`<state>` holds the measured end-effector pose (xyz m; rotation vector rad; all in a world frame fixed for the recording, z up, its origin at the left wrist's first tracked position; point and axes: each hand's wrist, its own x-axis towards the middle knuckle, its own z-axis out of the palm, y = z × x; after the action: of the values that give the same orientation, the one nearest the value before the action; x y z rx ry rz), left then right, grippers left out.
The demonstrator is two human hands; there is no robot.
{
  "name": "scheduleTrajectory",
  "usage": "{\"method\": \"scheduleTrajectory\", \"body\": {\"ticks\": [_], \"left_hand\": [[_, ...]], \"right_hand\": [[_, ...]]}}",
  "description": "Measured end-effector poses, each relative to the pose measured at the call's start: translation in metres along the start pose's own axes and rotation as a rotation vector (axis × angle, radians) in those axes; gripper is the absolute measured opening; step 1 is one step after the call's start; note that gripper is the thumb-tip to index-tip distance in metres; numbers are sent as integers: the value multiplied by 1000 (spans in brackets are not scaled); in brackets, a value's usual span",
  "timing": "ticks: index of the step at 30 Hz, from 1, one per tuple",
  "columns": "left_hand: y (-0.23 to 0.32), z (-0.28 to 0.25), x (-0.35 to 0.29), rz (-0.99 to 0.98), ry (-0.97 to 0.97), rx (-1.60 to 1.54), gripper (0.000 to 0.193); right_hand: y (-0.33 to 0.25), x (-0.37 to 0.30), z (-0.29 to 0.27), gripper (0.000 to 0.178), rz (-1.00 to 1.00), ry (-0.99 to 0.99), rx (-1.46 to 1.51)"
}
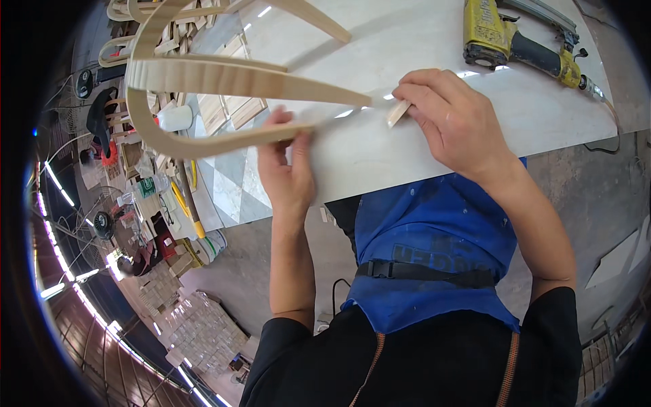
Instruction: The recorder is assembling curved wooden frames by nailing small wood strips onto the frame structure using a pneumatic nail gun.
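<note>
Curved wooden frame [224, 139] lies on the white table [380, 149], my left hand [288, 169] clamped on its lower strip. My right hand [454, 119] pinches 1 small wooden block [397, 112]; I should steady the frame and seat the block squarely.

A yellow-and-black nail gun [522, 42] lies on the pale worktable [420, 142], near its far right corner. Stacked wooden pieces [203, 332] sit on the concrete floor (lower left), beside a small fan [104, 224].
</note>
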<state>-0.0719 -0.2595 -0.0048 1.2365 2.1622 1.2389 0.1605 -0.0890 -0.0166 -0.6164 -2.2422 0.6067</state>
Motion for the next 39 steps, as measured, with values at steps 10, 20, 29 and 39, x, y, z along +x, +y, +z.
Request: {"method": "scheduleTrajectory", "body": {"ticks": [10,20,29,39], "left_hand": [[27,48,-1,69,106,220,60],[15,64,12,183,-32,91,25],[5,68,21,219,-71,55,21],[0,74,29,324,-59,106,27]], "right_hand": [[-4,7,14,19,24,-17,-47],[28,20,14,21,-16,-142,-48],[35,29,26,17,-46,-162,-50],[47,43,28,18,-146,-159,-83]]}}
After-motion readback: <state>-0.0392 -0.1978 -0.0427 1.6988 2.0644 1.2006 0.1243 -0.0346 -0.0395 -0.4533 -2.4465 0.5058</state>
